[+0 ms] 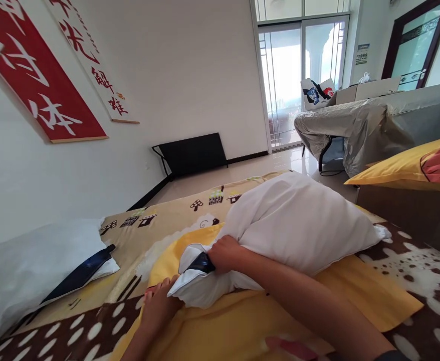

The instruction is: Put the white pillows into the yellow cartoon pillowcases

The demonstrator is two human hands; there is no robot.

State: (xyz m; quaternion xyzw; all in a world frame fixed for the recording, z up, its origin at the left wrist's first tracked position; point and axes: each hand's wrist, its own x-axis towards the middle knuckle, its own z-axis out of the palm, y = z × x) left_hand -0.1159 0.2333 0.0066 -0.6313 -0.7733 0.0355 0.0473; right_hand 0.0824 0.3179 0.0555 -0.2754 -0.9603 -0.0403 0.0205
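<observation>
A plump white pillow [298, 220] lies across a yellow pillowcase [378, 291] spread on the bed. My right hand [227, 254] is closed on the near left end of the pillow, bunching its fabric beside a dark blue patch [201, 262]. At the left edge of the yellow cloth, my left hand [163, 307] curls its fingers over the fabric, right beside the pillow's white corner. The fingertips of my left hand are partly hidden by the cloth.
Another white pillow [54, 265] with a dark blue strip lies at the left on the patterned blanket [130, 250]. A stuffed yellow pillow [404, 165] rests at the right on a brown box-like surface. Farther back stand a plastic-covered table [333, 118] and a black folded panel [195, 155].
</observation>
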